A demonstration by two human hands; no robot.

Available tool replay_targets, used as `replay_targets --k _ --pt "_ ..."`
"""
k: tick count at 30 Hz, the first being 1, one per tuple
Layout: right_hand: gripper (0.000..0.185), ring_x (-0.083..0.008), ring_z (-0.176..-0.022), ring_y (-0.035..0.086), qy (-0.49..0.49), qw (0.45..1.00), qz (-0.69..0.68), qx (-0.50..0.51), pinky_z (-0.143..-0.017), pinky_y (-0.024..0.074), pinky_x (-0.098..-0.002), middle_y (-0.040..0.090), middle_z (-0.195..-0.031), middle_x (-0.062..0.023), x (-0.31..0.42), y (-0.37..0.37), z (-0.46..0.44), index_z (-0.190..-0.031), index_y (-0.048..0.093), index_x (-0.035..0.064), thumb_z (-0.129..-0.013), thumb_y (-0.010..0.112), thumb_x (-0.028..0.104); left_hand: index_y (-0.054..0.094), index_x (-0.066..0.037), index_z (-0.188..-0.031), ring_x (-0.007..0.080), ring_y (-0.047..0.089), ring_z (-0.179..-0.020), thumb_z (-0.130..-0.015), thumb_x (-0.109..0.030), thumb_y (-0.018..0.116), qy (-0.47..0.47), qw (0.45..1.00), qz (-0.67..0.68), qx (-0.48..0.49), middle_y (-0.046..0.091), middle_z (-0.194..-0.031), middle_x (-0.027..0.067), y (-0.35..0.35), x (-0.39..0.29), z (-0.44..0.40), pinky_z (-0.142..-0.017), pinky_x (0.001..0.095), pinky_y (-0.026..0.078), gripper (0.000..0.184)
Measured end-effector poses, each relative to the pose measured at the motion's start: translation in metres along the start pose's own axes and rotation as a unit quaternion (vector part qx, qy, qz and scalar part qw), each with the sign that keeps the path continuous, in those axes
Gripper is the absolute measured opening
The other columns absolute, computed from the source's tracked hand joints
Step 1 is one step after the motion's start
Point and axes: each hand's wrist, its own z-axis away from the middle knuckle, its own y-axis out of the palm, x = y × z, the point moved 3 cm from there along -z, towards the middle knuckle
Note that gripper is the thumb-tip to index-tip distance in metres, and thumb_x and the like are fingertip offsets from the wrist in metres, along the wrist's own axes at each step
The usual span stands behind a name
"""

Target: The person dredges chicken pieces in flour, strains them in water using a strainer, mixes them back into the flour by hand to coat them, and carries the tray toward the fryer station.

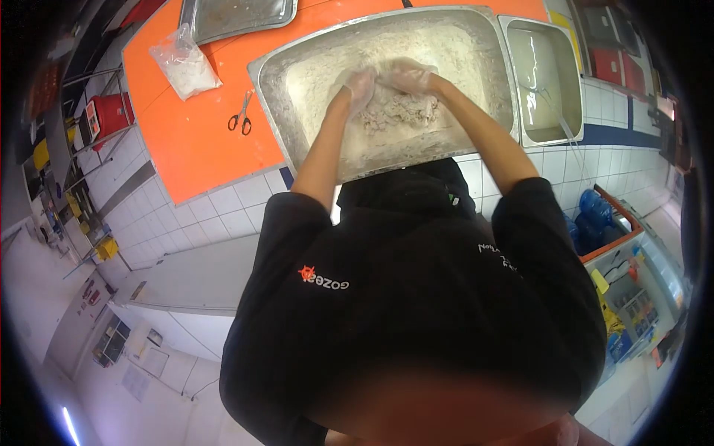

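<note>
Both my hands wear clear plastic gloves and are inside a large metal tub (268,111) of pale flour (454,52). My left hand (362,85) is near the middle of the flour, its fingers bunched toward the other hand. Close beside it, my right hand (409,76) bends inward, fingertips almost meeting the left. Blur and flour hide whether the fingers of either hand close on anything. Just below the hands lies a heap of lumpy, flour-coated pieces (401,111); their kind cannot be made out.
On the orange tabletop (193,163) to the left are black-handled scissors (240,123), a clear bag of white powder (186,67) and a metal tray (238,18). Right of the tub stands a smaller metal basin (547,89) of liquid with a wire-like utensil (561,123).
</note>
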Motion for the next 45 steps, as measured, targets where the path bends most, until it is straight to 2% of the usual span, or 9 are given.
replay_targets --k 7,15,20,22,28,31,35,40,45 --pt "0.113 -0.0374 -0.137 0.057 0.111 0.913 0.373 -0.121 -0.114 0.0460 -0.0437 0.057 -0.146 -0.0305 -0.010 0.028 0.088 -0.158 0.035 -0.0088 -0.080 0.078 0.061 0.020 0.003 -0.165 0.0489 0.015 -0.159 -0.101 -0.053 0.054 -0.021 0.820 -0.571 -0.007 0.018 -0.170 0.0345 0.039 0.018 0.069 -0.130 0.0538 0.015 0.092" --pt "0.082 -0.0278 -0.124 0.065 0.018 0.968 -0.124 -0.215 -0.108 0.0501 -0.0389 0.067 -0.134 -0.0248 0.005 0.013 0.123 -0.149 0.049 -0.0091 -0.088 0.082 0.036 0.041 -0.001 -0.157 0.0319 0.063 -0.125 -0.103 -0.041 0.060 0.121 0.988 0.006 -0.091 0.064 -0.141 0.0221 0.048 -0.019 0.062 -0.117 0.0412 0.039 0.069" --pt "0.063 -0.0250 -0.127 0.063 -0.048 0.952 -0.235 -0.192 -0.112 0.0475 -0.0398 0.065 -0.144 -0.0137 -0.022 -0.044 0.142 -0.155 0.046 0.0019 -0.100 0.069 0.022 0.050 -0.003 -0.150 0.0288 0.061 -0.122 -0.103 -0.041 0.060 0.090 0.991 -0.097 -0.030 0.062 -0.142 0.0195 0.004 -0.009 0.044 -0.115 0.0416 0.041 0.062" --pt "0.053 -0.0291 -0.123 0.066 0.134 0.968 0.089 -0.191 -0.114 0.0459 -0.0410 0.066 -0.144 -0.0112 0.008 -0.049 0.136 -0.156 0.047 0.0066 -0.106 0.058 0.020 0.061 -0.001 -0.142 0.0365 0.058 -0.132 -0.104 -0.041 0.058 0.068 0.952 -0.224 -0.200 0.058 -0.148 0.0235 -0.006 0.011 0.022 -0.118 0.0427 0.038 0.055" --pt "0.053 -0.0302 -0.134 0.060 -0.107 0.933 0.343 -0.012 -0.120 0.0388 -0.0372 0.054 -0.158 -0.0084 0.008 -0.020 0.057 -0.161 0.044 0.0161 -0.108 0.045 0.024 0.058 0.001 -0.142 0.0396 0.055 -0.136 -0.102 -0.040 0.056 0.068 0.975 -0.074 -0.198 0.055 -0.149 0.0264 0.061 0.012 0.007 -0.118 0.0421 0.039 0.057" --pt "0.059 -0.0266 -0.111 0.071 -0.276 0.848 0.373 -0.257 -0.108 0.0511 -0.0429 0.064 -0.147 -0.0105 -0.005 -0.024 0.073 -0.156 0.051 0.0163 -0.098 0.061 0.016 0.055 0.003 -0.143 0.0354 0.058 -0.133 -0.102 -0.032 0.055 0.027 0.986 0.101 -0.131 0.056 -0.149 0.0229 0.078 -0.022 0.039 -0.118 0.0400 0.041 0.053" --pt "0.069 -0.0253 -0.125 0.065 0.070 0.977 -0.089 -0.182 -0.109 0.0504 -0.0454 0.061 -0.147 -0.0208 0.021 -0.051 0.133 -0.155 0.050 0.0086 -0.096 0.069 0.039 0.046 0.005 -0.150 0.0307 0.048 -0.143 -0.099 -0.023 0.055 0.047 0.956 0.290 0.021 0.047 -0.158 0.0186 0.053 -0.011 0.039 -0.124 0.0420 0.033 0.059" --pt "0.087 -0.0370 -0.129 0.063 0.075 0.926 0.341 -0.145 -0.105 0.0546 -0.0415 0.050 -0.155 -0.0287 0.006 0.001 0.128 -0.157 0.043 0.0026 -0.087 0.074 0.044 0.025 0.000 -0.164 0.0392 0.027 -0.157 -0.087 -0.026 0.075 0.130 0.820 -0.556 -0.040 0.036 -0.163 0.0287 0.065 0.019 0.060 -0.126 0.0500 0.031 0.096" --pt "0.075 -0.0408 -0.128 0.064 0.108 0.880 0.390 -0.248 -0.109 0.0511 -0.0450 0.047 -0.157 -0.0287 -0.023 0.029 0.085 -0.155 0.047 0.0047 -0.092 0.067 0.041 0.029 0.001 -0.162 0.0384 0.045 -0.149 -0.090 -0.030 0.073 0.090 0.860 -0.496 -0.083 0.039 -0.163 0.0287 0.088 -0.014 0.052 -0.119 0.0425 0.042 0.090"
